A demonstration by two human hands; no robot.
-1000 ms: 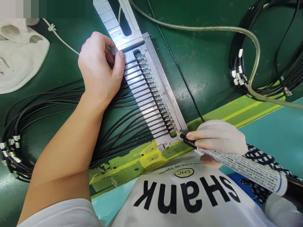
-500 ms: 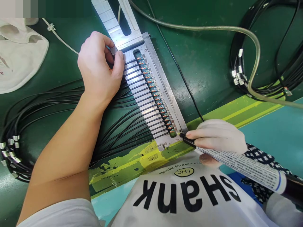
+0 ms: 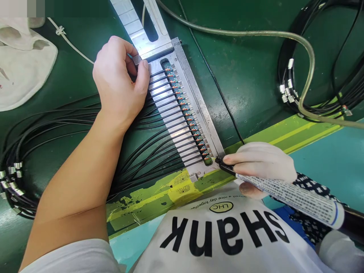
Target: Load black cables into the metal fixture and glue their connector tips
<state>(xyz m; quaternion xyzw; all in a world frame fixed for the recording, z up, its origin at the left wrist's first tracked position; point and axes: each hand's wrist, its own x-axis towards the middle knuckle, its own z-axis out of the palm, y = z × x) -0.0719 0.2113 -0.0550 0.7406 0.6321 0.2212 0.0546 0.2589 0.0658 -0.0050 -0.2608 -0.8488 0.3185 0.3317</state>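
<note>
My left hand (image 3: 119, 77) sits at 10 o'clock, fingers curled around a small metal tab (image 3: 136, 59) on the steel cable fixture (image 3: 187, 102). My gloved right hand (image 3: 263, 163), at 4 o'clock, pinches a marker pen (image 3: 287, 199), its tip just beside the last connector (image 3: 207, 157). A firm left-hand hold should steady the fixture for precise pen work.

Bright, even light fills the view; glare whitens the far end of the steel fixture (image 3: 196, 94), and wide-angle distortion bends the frame's outer edges.
</note>
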